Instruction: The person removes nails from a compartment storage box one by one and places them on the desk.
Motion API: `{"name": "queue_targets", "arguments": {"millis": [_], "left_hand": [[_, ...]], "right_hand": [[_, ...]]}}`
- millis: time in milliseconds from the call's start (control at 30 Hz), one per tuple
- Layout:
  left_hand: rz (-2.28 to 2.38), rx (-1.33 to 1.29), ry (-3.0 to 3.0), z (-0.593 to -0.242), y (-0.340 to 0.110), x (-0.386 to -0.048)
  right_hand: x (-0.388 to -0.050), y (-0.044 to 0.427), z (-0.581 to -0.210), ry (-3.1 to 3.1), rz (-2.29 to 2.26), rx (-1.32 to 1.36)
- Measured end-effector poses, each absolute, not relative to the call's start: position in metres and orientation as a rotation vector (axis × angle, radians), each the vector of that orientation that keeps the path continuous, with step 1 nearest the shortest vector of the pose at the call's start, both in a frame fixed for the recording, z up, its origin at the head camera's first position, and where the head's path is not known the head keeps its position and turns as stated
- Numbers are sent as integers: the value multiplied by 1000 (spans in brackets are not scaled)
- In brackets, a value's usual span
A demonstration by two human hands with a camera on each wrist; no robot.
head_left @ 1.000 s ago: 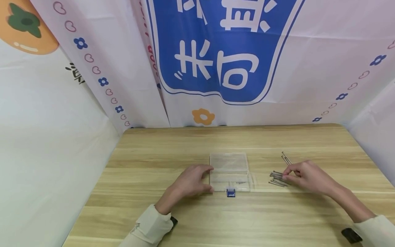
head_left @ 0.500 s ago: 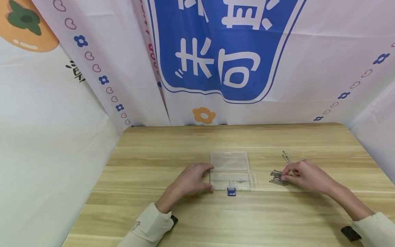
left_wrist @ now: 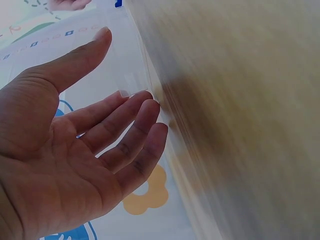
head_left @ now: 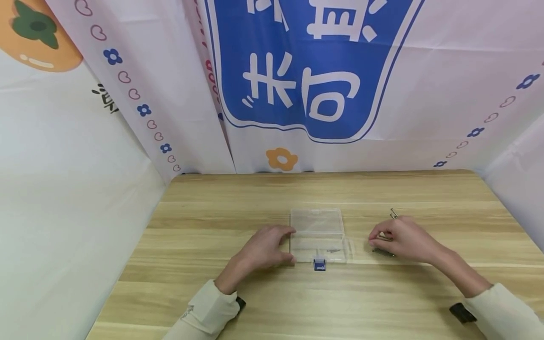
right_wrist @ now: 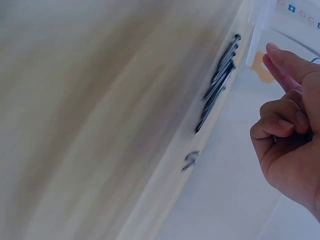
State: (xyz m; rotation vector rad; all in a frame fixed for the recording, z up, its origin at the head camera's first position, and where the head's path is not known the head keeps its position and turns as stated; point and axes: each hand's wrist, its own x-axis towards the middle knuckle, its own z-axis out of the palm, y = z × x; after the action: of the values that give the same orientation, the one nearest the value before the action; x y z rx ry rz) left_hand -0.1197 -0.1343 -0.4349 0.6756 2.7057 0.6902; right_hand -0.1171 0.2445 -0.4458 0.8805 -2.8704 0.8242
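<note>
A clear plastic box [head_left: 316, 222] with a blue tag [head_left: 319, 265] at its front lies on the table. A few thin metal pieces [head_left: 333, 250] show in its front right part. My left hand [head_left: 267, 248] rests at the box's left side, fingers and thumb spread and lightly bent; the left wrist view shows the fingertips [left_wrist: 150, 107] at the box. My right hand [head_left: 403, 240] is over a small pile of nails [head_left: 384, 252], thumb and forefinger pinching what looks like a nail, mostly hidden. In the right wrist view its other fingers [right_wrist: 280, 120] are curled.
A few more nails [head_left: 394, 214] lie beyond my right hand, partly covered by it. The wooden table [head_left: 297, 302] meets a printed cloth [head_left: 425, 94] at its back edge. White cloth also hangs at both sides.
My right hand has shifted left over the nail pile, towards the box, and now covers more of the pile. The left hand and the box stay in place.
</note>
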Motion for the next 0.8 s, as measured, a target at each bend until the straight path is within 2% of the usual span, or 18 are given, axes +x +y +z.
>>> {"name": "queue_targets", "arguments": {"millis": [400, 800], "left_hand": [[679, 674, 2713, -435, -134, -118], [667, 685, 2725, -433, -134, -117]], "right_hand": [[-124, 201, -442, -2859, 827, 1033], [-123, 177, -449, -2871, 904, 1129]]}}
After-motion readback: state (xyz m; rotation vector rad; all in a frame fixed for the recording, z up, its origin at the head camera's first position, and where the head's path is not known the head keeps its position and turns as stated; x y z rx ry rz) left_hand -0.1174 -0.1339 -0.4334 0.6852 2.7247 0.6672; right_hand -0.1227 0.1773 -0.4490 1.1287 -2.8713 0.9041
